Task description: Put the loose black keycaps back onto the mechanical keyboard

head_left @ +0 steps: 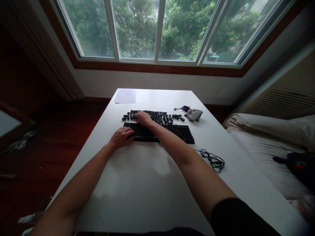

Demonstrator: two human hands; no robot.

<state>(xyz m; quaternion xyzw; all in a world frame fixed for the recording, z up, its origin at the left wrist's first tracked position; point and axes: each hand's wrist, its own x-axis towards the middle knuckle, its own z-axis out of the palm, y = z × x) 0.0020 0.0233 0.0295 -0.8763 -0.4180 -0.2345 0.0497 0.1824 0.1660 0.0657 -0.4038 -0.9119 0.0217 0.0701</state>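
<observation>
A black keyboard lies across the middle of the white table, with several loose black keycaps spread in rows just behind it. My left hand rests on the keyboard's left end, fingers curled down onto it. My right hand reaches over the keyboard to the left part of the keycap rows, fingers bent down onto the caps; what they pinch, if anything, is hidden. The keyboard's black cable coils on the table to the right.
A grey cloth and a purple-handled tool lie behind the keyboard's right end. A sheet of paper sits at the far left corner. A bed stands to the right, dark wooden floor to the left, a window ahead.
</observation>
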